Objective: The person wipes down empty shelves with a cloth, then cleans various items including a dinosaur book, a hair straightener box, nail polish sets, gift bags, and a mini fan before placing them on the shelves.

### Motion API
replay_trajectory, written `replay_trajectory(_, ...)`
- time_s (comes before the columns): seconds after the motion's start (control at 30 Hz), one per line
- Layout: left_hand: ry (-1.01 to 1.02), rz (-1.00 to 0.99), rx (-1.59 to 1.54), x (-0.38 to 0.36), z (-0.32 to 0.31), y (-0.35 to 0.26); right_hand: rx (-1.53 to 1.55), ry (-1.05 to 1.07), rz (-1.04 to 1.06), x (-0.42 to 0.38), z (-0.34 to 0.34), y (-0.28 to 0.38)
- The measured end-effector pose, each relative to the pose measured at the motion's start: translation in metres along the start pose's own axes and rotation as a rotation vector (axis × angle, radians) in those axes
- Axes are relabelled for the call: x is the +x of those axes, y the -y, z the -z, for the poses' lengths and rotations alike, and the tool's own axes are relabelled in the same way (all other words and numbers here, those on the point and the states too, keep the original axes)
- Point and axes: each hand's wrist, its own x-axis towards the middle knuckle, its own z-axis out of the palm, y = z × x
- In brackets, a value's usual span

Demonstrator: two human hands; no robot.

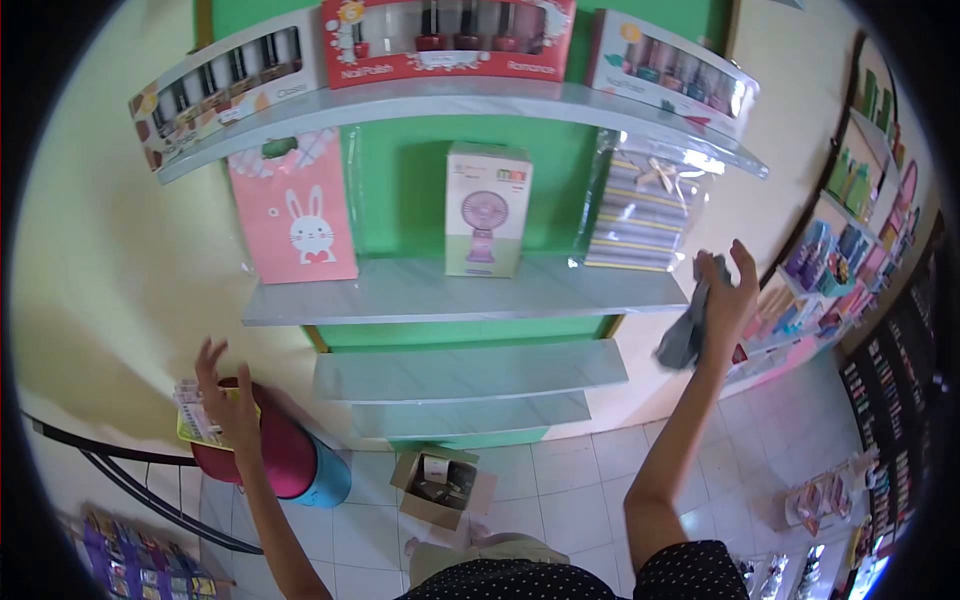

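A crumpled grey cloth (683, 332) hangs from my right hand (735, 300), which is closed on it just right of the shelf's end. My left hand (228, 402) is raised with fingers apart and holds nothing; it is in front of a yellow basket (190, 434). On the middle shelf (400, 288) stand a pink bunny gift bag (290, 235), a boxed handheld fan (487, 215) and a striped item in clear wrap (640, 220). My right hand is nearest the striped item, apart from it.
Nail polish boxes (450, 75) line the top shelf (480, 100). Two lower shelves (470, 372) sit beneath. An open cardboard box (425, 508) with items is on the tiled floor by my feet. Red and blue round containers (325, 478) stand at left; stocked racks (840, 255) are at right.
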Motion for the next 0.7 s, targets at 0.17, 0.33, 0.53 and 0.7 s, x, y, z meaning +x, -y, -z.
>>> replay_trajectory(0.17,0.015,0.016,-0.08,-0.075,-0.016,-0.026,0.435,0.758,-0.273,0.09,-0.009,-0.061)
replay_trajectory(0.33,0.115,0.082,-0.099,-0.096,-0.03,-0.064,0.025,0.793,-0.304,0.116,-0.03,-0.068)
replay_trajectory(0.53,0.133,0.117,-0.238,-0.106,-0.036,-0.073,0.187,0.941,-0.343,0.112,-0.028,-0.062)
replay_trajectory(0.7,0.194,0.178,-0.282,-0.112,-0.036,-0.076,0.256,0.947,-0.346,0.101,0.005,-0.058)
